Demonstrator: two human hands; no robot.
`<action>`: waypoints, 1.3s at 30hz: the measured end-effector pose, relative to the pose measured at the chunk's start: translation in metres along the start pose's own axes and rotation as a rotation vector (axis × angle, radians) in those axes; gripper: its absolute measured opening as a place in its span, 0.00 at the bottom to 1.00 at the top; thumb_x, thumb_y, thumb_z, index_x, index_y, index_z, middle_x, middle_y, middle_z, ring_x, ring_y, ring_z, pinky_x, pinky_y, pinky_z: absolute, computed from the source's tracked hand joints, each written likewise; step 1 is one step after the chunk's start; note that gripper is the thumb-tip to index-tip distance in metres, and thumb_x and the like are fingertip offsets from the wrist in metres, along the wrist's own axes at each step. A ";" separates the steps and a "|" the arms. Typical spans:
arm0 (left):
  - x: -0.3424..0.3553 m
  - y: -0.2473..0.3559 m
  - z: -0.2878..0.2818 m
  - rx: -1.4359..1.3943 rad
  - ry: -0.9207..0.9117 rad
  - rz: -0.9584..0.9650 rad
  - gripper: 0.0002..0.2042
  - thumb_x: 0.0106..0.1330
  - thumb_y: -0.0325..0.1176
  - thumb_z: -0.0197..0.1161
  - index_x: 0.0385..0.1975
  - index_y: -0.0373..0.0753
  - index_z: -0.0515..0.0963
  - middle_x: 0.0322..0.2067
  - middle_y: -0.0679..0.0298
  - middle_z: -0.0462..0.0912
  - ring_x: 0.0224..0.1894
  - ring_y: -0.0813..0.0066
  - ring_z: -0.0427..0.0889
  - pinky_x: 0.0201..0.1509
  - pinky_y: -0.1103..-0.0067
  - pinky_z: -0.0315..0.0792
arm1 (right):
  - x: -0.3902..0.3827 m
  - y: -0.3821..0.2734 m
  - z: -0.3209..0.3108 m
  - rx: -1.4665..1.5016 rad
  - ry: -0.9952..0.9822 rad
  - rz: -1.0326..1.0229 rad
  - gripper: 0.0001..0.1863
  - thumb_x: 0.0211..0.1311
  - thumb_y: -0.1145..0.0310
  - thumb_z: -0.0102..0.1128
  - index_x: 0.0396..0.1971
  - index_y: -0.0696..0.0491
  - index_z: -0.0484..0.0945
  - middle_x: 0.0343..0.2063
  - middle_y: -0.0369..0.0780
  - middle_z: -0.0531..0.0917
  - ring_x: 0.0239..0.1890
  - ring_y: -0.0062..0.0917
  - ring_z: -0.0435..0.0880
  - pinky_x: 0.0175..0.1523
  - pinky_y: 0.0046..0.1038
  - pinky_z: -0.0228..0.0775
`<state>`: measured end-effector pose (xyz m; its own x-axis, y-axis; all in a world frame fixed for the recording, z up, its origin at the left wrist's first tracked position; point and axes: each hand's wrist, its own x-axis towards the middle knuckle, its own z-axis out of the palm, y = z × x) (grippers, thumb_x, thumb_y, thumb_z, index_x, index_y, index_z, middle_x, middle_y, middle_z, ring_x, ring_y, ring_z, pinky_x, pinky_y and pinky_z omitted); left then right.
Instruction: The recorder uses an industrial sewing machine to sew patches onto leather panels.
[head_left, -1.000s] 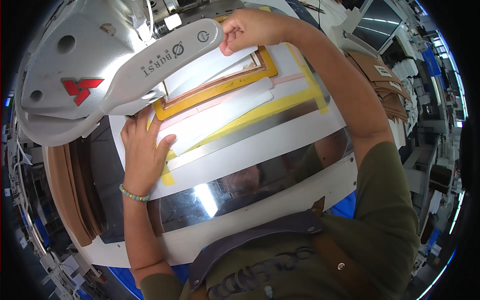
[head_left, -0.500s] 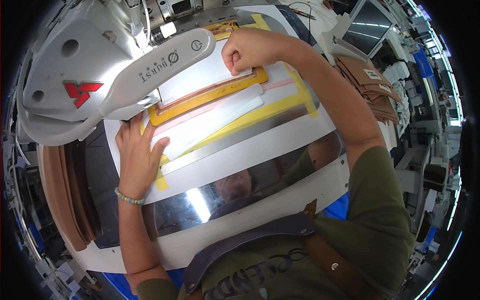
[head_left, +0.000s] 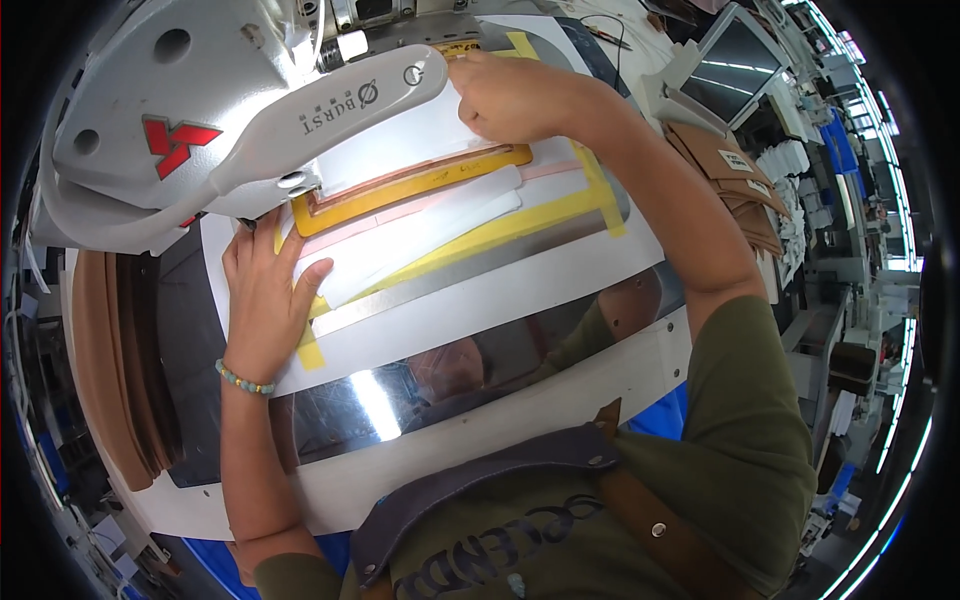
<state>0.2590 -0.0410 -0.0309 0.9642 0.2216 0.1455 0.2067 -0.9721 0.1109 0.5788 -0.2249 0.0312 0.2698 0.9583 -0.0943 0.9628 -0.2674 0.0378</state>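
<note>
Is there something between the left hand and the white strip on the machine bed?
No. The left hand already lies flat on the white strip, its fingers touching the strip's left end. The right hand presses the white sheet inside the yellow frame.

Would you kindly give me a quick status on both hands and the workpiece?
Left hand flat on white strip. Right hand pressing white sheet in yellow frame. Machine lamp arm overhangs the frame.
</note>
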 end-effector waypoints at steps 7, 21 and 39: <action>-0.002 0.000 -0.001 -0.017 0.018 -0.008 0.28 0.79 0.50 0.56 0.68 0.34 0.76 0.75 0.45 0.66 0.75 0.45 0.62 0.80 0.56 0.50 | -0.007 -0.002 -0.028 0.282 -0.078 -0.040 0.07 0.64 0.78 0.55 0.34 0.51 0.82 0.38 0.42 0.82 0.47 0.33 0.80 0.54 0.33 0.73; -0.002 -0.001 -0.001 -0.076 0.044 0.007 0.28 0.79 0.53 0.56 0.68 0.37 0.77 0.76 0.47 0.65 0.77 0.44 0.59 0.79 0.54 0.50 | 0.027 -0.068 -0.008 0.964 -0.131 -0.178 0.10 0.71 0.80 0.46 0.39 0.56 0.78 0.38 0.40 0.86 0.48 0.26 0.86 0.54 0.32 0.76; -0.004 -0.007 0.007 -0.061 0.092 0.009 0.29 0.81 0.56 0.53 0.68 0.38 0.79 0.76 0.46 0.68 0.81 0.45 0.57 0.81 0.55 0.50 | -0.090 -0.072 0.029 0.442 0.203 -0.393 0.22 0.73 0.71 0.58 0.65 0.54 0.79 0.64 0.48 0.82 0.68 0.38 0.78 0.75 0.42 0.67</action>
<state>0.2546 -0.0359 -0.0387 0.9459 0.2221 0.2363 0.1852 -0.9681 0.1685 0.4854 -0.2945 0.0081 -0.0711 0.9821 0.1746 0.9150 0.1339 -0.3807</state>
